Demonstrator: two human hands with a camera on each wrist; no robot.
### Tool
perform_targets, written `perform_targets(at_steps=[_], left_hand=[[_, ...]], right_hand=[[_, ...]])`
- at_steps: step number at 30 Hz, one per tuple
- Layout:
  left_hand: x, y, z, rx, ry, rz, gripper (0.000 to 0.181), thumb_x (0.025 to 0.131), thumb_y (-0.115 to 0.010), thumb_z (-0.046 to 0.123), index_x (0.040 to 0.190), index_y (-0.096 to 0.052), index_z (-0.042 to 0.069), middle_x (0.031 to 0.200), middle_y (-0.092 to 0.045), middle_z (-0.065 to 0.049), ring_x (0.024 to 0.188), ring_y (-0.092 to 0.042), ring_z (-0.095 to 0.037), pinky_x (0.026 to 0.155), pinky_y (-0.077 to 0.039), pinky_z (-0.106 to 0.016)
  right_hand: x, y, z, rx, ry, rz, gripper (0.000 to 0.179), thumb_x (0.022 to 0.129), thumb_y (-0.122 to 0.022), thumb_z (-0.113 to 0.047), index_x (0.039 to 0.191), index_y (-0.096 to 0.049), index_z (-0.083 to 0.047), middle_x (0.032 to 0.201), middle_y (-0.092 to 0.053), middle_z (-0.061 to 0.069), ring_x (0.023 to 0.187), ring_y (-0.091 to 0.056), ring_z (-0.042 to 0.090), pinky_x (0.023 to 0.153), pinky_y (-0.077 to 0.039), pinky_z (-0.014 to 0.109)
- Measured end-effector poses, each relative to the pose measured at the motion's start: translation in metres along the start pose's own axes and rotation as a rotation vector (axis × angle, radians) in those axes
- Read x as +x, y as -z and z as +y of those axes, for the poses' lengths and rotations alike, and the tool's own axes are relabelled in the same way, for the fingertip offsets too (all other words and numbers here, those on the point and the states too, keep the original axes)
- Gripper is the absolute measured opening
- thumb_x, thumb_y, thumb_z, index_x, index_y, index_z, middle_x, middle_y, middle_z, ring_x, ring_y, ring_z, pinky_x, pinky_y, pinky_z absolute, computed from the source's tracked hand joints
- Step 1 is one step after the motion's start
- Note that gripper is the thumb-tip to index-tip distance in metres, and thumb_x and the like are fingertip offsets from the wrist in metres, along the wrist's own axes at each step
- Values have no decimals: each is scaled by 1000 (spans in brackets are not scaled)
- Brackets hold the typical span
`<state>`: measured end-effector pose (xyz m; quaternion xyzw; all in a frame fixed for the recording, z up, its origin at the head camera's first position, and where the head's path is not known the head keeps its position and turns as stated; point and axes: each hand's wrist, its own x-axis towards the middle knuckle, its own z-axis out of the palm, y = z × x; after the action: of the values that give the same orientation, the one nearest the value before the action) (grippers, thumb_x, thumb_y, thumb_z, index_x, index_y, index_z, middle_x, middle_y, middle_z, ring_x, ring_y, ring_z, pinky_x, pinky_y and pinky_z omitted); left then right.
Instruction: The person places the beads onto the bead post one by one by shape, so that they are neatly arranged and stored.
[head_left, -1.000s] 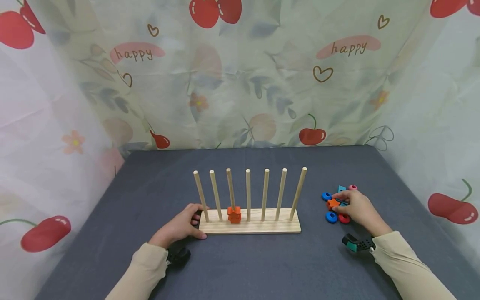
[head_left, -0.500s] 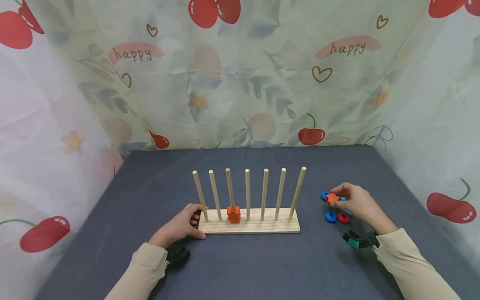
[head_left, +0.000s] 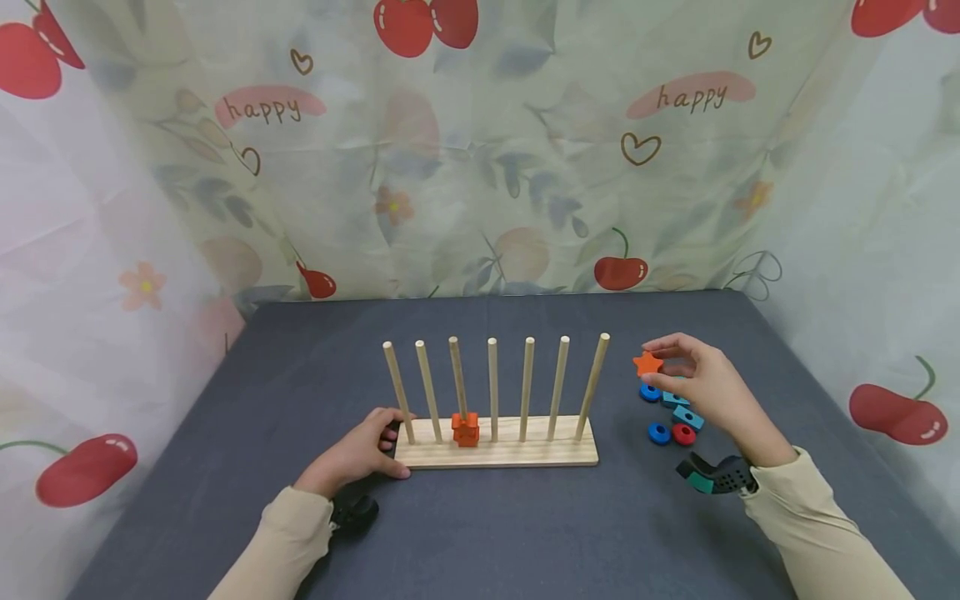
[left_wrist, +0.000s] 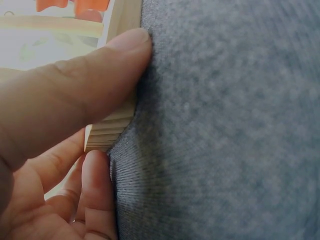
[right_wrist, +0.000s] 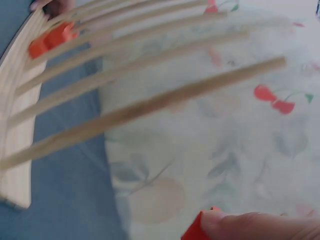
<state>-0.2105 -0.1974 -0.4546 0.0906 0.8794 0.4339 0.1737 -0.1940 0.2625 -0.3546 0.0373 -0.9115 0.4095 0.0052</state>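
My left hand [head_left: 360, 454] grips the left end of a wooden peg board [head_left: 517, 454]; in the left wrist view the thumb lies along the front edge and the fingers bend round the end of the base [left_wrist: 107, 132]. Two orange star beads [head_left: 465, 430] sit stacked on the third peg from the left. My right hand [head_left: 701, 387] pinches another orange star bead [head_left: 647, 364] between thumb and fingers, raised above the loose pieces and right of the last peg. In the right wrist view a corner of that star [right_wrist: 196, 229] shows beside the thumb.
Below the right hand lie blue round beads [head_left: 659, 433], a red round bead [head_left: 683, 434] and light-blue blocks [head_left: 687, 417]. Several upright pegs [head_left: 527, 387] rise from the base. A patterned curtain [head_left: 480, 167] borders the dark tabletop [head_left: 480, 533].
My right hand has picked the orange star from the loose pieces and lifted it up and slightly left, uncovering the light-blue blocks. The left hand keeps its grip on the board.
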Motion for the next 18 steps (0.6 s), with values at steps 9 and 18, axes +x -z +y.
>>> perform_targets(at_steps=[9, 18], left_hand=[[1, 0, 0, 4, -2, -1, 77, 65, -90, 9, 132, -52, 8, 122, -43, -12, 106, -45, -24, 88, -42, -37], [0, 0, 1, 11, 10, -1, 78, 66, -89, 10, 134, -50, 8, 125, -43, -12, 108, -46, -26, 91, -43, -42]], right_hand=[[-11, 7, -34, 74, 53, 125, 51, 88, -67, -45, 133, -58, -23, 122, -64, 6, 93, -63, -2, 75, -50, 21], [-15, 10, -62, 223, 242, 246, 48, 89, -70, -23, 134, -56, -14, 112, -65, -13, 97, -62, -2, 79, -49, 12]])
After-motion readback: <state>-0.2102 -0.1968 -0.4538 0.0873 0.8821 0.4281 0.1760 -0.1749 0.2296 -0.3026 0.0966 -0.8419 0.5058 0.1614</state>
